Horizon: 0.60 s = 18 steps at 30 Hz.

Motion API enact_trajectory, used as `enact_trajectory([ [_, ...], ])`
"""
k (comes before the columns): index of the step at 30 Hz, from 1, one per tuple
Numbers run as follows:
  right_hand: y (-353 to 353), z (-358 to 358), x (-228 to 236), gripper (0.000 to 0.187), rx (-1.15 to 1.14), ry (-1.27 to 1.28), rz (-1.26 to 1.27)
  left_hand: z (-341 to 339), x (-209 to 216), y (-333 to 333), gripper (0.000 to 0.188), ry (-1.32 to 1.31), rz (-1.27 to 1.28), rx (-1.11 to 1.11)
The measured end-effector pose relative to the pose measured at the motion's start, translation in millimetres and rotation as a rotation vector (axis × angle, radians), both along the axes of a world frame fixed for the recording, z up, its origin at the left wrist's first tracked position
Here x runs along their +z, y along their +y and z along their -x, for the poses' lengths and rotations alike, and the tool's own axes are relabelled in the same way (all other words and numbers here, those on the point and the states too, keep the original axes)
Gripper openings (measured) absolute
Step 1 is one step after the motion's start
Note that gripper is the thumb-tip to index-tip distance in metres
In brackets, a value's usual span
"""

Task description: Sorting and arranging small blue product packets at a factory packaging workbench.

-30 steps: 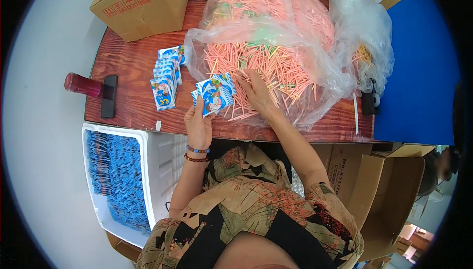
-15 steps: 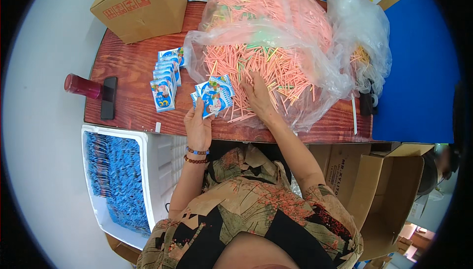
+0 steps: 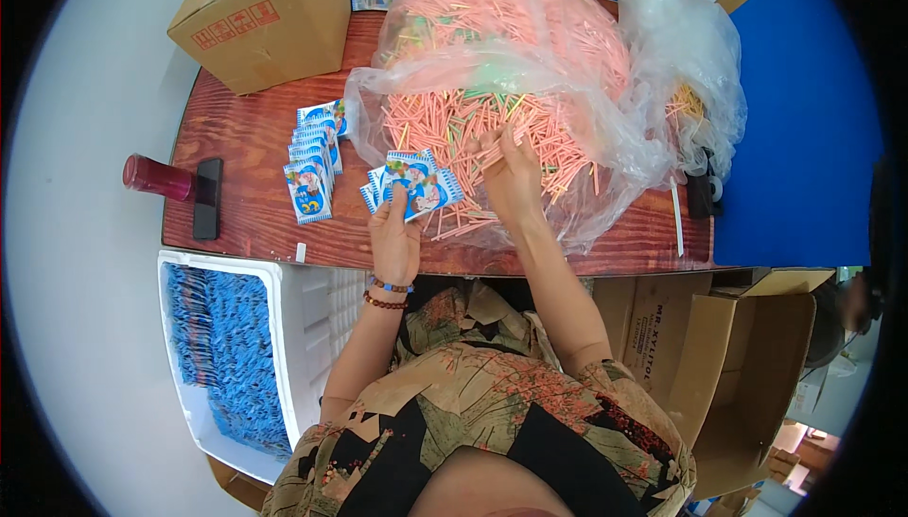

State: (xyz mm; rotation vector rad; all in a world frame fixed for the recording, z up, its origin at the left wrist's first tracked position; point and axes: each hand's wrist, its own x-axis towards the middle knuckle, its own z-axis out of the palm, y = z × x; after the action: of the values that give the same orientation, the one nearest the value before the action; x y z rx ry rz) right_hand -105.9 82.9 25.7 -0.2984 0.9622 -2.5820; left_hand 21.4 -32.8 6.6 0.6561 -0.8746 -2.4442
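Head view, from the left: a red jar point(image 3: 156, 177) lies on its side against a dark phone point(image 3: 207, 199) on the wooden surface point(image 3: 246, 124). Below the edge, a white foam box point(image 3: 317, 337) holds densely packed blue wrappers point(image 3: 241, 337).

Next comes an overlapping row of small packets point(image 3: 310, 176), lying just left of the person's left hand point(image 3: 394, 238). That hand pinches a small fan of blue-and-white packets point(image 3: 416, 184) by the lower edge, thumb on top; their upper parts overhang the near sticks. They look light and flexible, with smooth film that may slide layer over layer, so a pinch across the overlapped edges should suit them best.

Further right, a large clear plastic bag point(image 3: 362, 105) gapes toward the person, full of thin pink sticks point(image 3: 563, 143), some spilling over its near side. The sticks seem light, stiff and perhaps easily snapped; a gentle hold near mid-length would suit them. The right hand point(image 3: 517, 186) is at this heap, thumb and fingers curled toward each other over sticks; whether they are closed on any, one cannot tell.

Rightmost, a smaller crumpled bag point(image 3: 676, 30) stands before a blue panel point(image 3: 794, 129).
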Motion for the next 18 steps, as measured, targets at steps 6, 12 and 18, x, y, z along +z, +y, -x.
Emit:
enact_trajectory([
  [6,-5.1,-22.4,31.6,0.015,-0.139,0.069,0.118,6.8,-4.8,5.6,0.023,0.0,0.006,-0.03],
  [12,-14.3,-36.2,34.0,0.014,-0.249,0.133,0.143,9.4,11.4,16.2,0.017,-0.02,-0.045,-0.047],
  [18,-20.5,-52.5,39.1,0.013,-0.296,0.128,0.032,6.7,8.9,19.4,0.018,0.046,-0.09,-0.045],
])
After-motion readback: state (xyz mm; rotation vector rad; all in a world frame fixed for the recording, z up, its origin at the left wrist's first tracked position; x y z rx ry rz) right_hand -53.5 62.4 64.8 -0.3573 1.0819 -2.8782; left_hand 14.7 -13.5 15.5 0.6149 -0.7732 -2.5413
